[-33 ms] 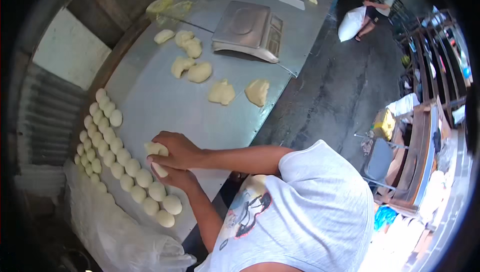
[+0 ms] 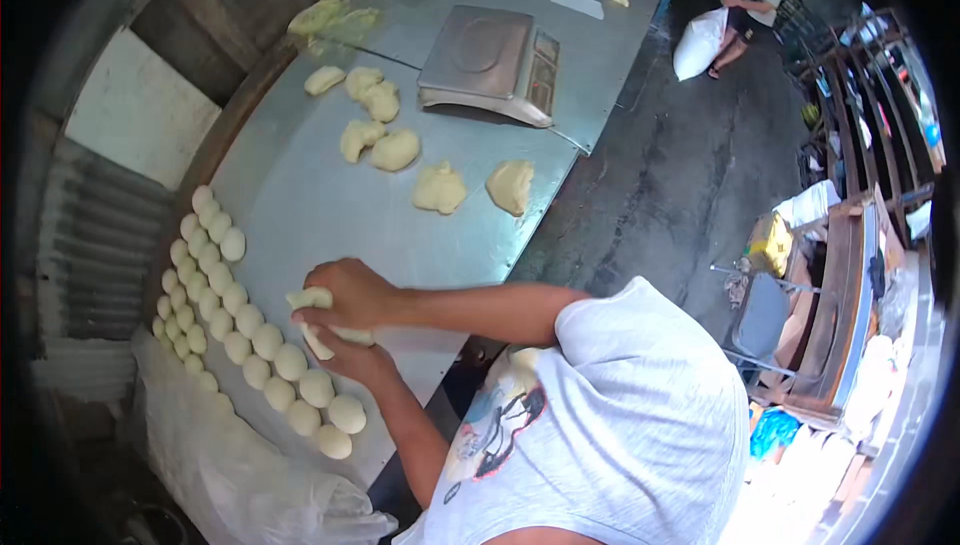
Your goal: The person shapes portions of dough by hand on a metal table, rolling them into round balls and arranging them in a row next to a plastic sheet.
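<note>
Both my hands are together over the near part of the metal table, closed around a lump of pale dough [image 2: 315,298]. My right hand [image 2: 352,292] lies on top, its fingers curled over the dough. Beneath it, my left hand [image 2: 355,360] cups the lump from below. Dough bulges out past the fingertips and also shows between the palms by the wrists; the rest is hidden by the hands. Rows of smooth round dough balls [image 2: 267,341] line the table's left side. Farther off lie rough dough pieces, among them one flattened chunk [image 2: 439,188] and another chunk [image 2: 510,187].
A flat-topped weighing scale [image 2: 478,55] stands toward the far end of the metal table [image 2: 330,215]. Clear plastic sheeting [image 2: 230,465] covers the near left edge. Across the floor, another person [image 2: 757,0] holds a white sack [image 2: 701,45]. A grey chair [image 2: 760,315] stands by wooden shelving.
More dough now shows between my palms near the wrists. My hands stay in nearly the same place, and the view has shifted slightly.
</note>
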Available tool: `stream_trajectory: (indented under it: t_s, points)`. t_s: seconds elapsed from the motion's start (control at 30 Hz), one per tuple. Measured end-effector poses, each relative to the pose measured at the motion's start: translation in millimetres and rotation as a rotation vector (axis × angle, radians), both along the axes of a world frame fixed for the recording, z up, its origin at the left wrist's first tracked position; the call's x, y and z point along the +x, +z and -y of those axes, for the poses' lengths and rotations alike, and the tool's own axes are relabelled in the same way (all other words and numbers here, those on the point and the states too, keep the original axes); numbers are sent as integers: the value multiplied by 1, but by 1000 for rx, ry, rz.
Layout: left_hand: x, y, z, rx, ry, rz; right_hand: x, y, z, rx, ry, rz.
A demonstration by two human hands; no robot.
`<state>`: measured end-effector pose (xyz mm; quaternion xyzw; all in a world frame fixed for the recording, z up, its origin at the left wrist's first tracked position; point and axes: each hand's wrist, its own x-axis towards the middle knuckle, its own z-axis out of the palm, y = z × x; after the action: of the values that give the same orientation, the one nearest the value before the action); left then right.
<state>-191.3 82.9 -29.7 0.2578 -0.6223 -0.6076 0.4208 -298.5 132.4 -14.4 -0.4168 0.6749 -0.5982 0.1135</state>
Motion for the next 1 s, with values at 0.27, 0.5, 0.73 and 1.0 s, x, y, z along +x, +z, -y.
stream_trajectory:
  t_s: [0.27,0.5,0.73,1.0]
  points:
    - [55,-113,-31,1073,-130,303,-18,-86,-114,829,-233,-447]
    - [35,-93,-47,560,50,-26,45,-103,-54,464,35,430]
    - [-5,-13,-20,335,-206,-104,-34,32,-54,43,-51,-344]
    - [74,-169,-35,1212,-28,138,36,-140,-86,675,75,273]
